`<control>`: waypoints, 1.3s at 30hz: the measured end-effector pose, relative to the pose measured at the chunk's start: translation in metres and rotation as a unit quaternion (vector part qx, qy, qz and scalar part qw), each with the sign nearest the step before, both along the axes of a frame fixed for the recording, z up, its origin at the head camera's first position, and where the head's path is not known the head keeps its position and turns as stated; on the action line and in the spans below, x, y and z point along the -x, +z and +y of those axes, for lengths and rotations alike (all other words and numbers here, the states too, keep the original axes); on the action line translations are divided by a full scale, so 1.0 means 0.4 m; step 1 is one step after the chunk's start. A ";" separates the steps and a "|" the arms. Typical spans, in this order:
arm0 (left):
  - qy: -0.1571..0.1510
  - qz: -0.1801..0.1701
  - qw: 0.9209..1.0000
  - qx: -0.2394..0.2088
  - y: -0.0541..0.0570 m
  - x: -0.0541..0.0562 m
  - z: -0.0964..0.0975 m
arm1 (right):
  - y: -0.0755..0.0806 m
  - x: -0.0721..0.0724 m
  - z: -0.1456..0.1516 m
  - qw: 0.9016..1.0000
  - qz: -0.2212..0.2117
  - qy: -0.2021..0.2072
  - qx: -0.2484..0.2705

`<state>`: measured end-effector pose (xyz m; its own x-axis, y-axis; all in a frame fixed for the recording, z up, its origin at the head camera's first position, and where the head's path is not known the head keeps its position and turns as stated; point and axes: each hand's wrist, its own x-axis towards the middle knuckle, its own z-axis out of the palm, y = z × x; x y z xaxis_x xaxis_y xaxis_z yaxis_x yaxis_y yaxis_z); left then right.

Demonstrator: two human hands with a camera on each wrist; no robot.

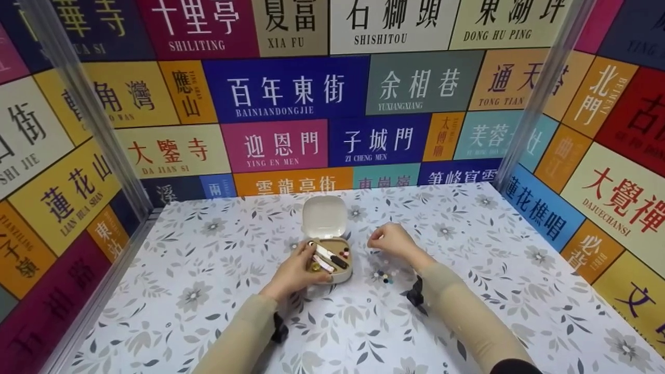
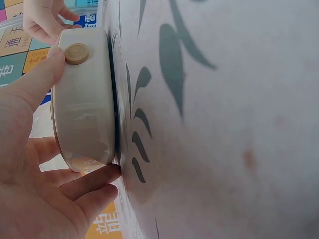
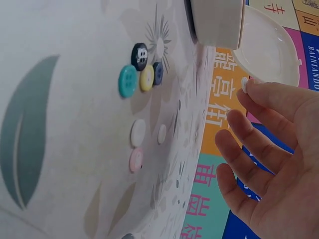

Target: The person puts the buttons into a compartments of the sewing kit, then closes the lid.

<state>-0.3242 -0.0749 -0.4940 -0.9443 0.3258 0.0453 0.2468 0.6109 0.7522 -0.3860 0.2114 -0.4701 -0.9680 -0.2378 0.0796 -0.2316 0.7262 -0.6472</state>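
The left hand (image 1: 292,272) is covering the left part of the cream, rounded, shiny box (image 1: 342,278), so some of what is sitting inside is hiding. A slim white stick with a dark end (image 1: 325,252) is lying in there, just right of the left fingers. The tiny red and black bits (image 1: 345,252) past it are looking too small to name. Both wrist views are hiding the inside, and the right one is cutting off the box.

The left hand is holding the box, its thumb pressing by a small, round, tan knob (image 2: 76,54) and its fingers curling round the other end. The cream, rounded lid (image 1: 324,215) is standing open beyond that hand.

The right hand (image 1: 399,240) is hanging right of the box, not touching it. Its thumb and pointer finger are pinching a small, round, white button (image 3: 244,84), while its other fingers are bending loosely. Nearer the person than this hand, a round teal button (image 3: 128,81) is lying close to black-and-white (image 3: 139,56), yellow (image 3: 147,77) and dark blue buttons (image 3: 158,73). Two loose white buttons (image 3: 138,133) and a pink button (image 3: 135,159) are lying beside them.
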 end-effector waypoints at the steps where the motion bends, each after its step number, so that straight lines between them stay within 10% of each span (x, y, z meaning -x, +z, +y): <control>1: 0.000 -0.001 1.000 0.000 0.000 0.000 0.000 | 0.000 0.001 -0.002 1.000 -0.001 0.002 0.001; 39: -0.002 0.013 1.000 0.021 -0.006 0.008 -0.004 | 0.001 0.018 -0.082 1.000 -0.001 0.017 0.015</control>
